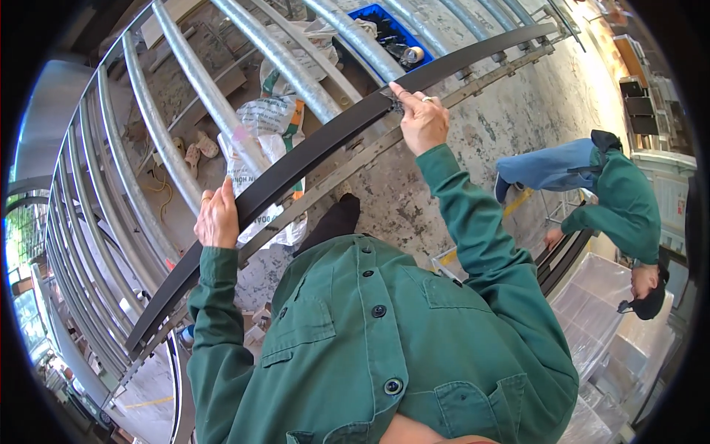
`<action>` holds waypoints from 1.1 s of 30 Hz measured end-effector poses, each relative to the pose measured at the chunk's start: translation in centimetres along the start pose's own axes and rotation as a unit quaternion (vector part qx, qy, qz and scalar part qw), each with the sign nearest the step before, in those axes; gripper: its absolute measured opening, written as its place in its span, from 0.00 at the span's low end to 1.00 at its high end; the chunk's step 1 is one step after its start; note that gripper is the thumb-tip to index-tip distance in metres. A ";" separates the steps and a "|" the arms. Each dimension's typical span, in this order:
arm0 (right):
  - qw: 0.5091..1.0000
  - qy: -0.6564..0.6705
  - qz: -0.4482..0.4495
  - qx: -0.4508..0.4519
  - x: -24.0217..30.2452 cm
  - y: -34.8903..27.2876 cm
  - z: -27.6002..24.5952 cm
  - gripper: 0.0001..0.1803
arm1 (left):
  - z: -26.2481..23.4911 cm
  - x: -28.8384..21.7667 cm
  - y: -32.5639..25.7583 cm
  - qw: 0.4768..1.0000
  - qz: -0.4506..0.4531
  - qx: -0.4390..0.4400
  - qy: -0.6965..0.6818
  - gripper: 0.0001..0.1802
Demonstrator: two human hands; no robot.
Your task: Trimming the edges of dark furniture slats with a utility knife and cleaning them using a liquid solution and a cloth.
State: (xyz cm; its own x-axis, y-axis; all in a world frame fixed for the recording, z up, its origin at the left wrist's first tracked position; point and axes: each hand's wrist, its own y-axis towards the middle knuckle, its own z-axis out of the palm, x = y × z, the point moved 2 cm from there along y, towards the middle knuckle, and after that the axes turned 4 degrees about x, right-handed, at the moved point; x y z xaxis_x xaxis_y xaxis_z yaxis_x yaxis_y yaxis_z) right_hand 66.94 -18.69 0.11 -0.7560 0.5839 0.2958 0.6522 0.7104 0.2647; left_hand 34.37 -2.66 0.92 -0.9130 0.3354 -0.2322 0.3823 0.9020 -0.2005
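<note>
A long black flat bar [310, 152] lies aslant in front of me, across the ends of a row of grey metal tubes [211, 96]. My left hand [217, 216] is closed on the bar's lower left part, thumb along its edge. Farther up the bar is my right hand [424, 122], its index finger laid on the black surface and the other fingers curled. Beneath those fingers shows a small dark, rough-looking bit [397, 102], too small to name. A narrow metal rail [333, 174] with holes runs along the bar's near side.
A blue crate [384, 33] with dark items stands beyond the tubes. White printed sacks [270, 122] and a pair of clogs [200, 148] lie on the floor below. At right, a person in green [621, 200] bends over dark bars, near a plastic-wrapped stack [592, 303].
</note>
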 end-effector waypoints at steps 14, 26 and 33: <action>0.997 0.057 -0.044 0.007 14.6 -8.6 1.8 0.25 | 0.0 0.1 0.0 0.999 0.008 0.028 -0.034 0.27; 0.996 0.017 -0.087 0.021 19.8 -10.7 2.7 0.26 | 2.0 5.5 1.4 0.948 0.221 -0.057 -0.222 0.24; 0.996 0.026 -0.067 0.045 17.7 -10.5 3.0 0.25 | -7.1 31.0 -3.6 0.974 0.175 -0.144 -0.017 0.10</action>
State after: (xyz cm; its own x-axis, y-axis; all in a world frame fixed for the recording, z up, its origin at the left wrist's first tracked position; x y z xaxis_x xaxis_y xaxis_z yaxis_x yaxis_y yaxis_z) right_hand 46.49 -14.60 -0.21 -0.8310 0.4617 0.3104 0.5358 0.8143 0.2232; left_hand 3.72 6.43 1.16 -0.7271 0.6308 -0.2710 0.6085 0.7749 0.1712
